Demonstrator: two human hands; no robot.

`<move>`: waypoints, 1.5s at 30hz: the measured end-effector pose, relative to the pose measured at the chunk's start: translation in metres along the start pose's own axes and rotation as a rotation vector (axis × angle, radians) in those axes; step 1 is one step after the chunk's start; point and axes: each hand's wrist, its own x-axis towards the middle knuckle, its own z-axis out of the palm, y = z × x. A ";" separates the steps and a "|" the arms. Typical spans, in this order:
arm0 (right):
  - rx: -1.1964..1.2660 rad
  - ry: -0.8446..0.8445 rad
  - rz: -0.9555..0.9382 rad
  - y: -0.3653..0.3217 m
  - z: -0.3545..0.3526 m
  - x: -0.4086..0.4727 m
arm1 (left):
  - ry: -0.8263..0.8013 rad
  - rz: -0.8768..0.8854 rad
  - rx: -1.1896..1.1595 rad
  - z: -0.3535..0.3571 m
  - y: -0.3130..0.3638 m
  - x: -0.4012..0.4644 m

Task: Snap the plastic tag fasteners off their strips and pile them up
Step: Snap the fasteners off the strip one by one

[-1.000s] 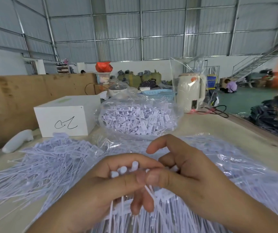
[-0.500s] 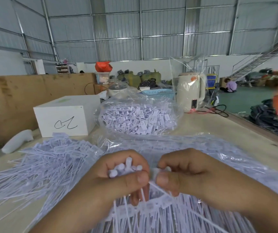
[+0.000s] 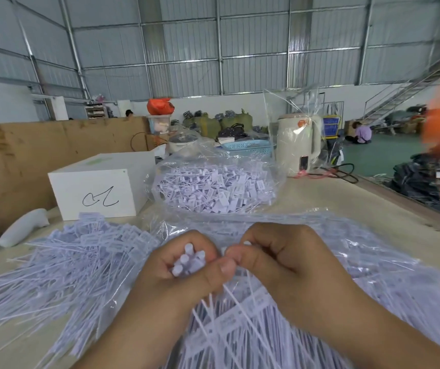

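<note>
My left hand (image 3: 184, 272) is curled around a small bundle of white tag fasteners (image 3: 189, 260), their rounded heads poking up between my thumb and fingers while the thin tails hang down below my palm. My right hand (image 3: 282, 265) sits just beside it, thumb and forefinger pinched on the end of one fastener at the edge of that bundle, so the two thumbs nearly touch. Under both hands a strip of joined fasteners (image 3: 240, 318) fans out towards me. To my left a loose pile of fasteners (image 3: 62, 265) spreads over the tabletop (image 3: 373, 209), and to my right more of them lie under a sheet of clear plastic (image 3: 373, 251). Beyond my hands a clear bag of fasteners (image 3: 213, 190) rests on the tabletop, next to a white box (image 3: 99, 190) with a scribble on its front. A white bottle (image 3: 24, 230) lies on its side at the far left, and a cream kettle (image 3: 298, 145) wrapped in plastic stands behind the bag.
</note>
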 end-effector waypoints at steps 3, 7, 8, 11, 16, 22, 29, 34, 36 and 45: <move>-0.158 0.154 -0.070 -0.006 0.009 -0.001 | 0.089 0.017 -0.057 0.005 0.001 -0.002; -0.264 0.415 -0.135 -0.007 -0.001 0.002 | 0.174 0.025 -0.081 0.007 0.000 -0.002; -0.229 0.443 -0.106 -0.004 -0.007 0.003 | 0.181 0.015 -0.090 0.006 0.000 -0.002; 0.032 0.202 -0.036 0.004 -0.018 0.003 | 0.070 -0.044 -0.089 0.007 0.002 -0.002; 0.249 -0.200 -0.023 0.009 -0.014 0.000 | -0.091 -0.070 -0.065 0.011 0.007 -0.005; 0.311 -0.345 -0.048 0.006 -0.013 -0.005 | -0.432 -0.105 -0.054 0.000 0.016 -0.005; 0.119 -0.307 0.004 0.001 -0.014 -0.002 | -0.443 -0.058 0.031 -0.004 0.023 -0.004; 0.055 -0.402 0.129 0.003 -0.031 0.003 | -0.243 -0.048 0.107 -0.008 0.017 -0.002; 0.082 -0.337 0.109 0.002 -0.028 0.004 | -0.182 -0.039 0.087 -0.004 0.015 -0.003; 0.103 0.251 0.098 0.000 -0.027 0.008 | 0.107 0.011 -0.100 0.015 0.011 -0.007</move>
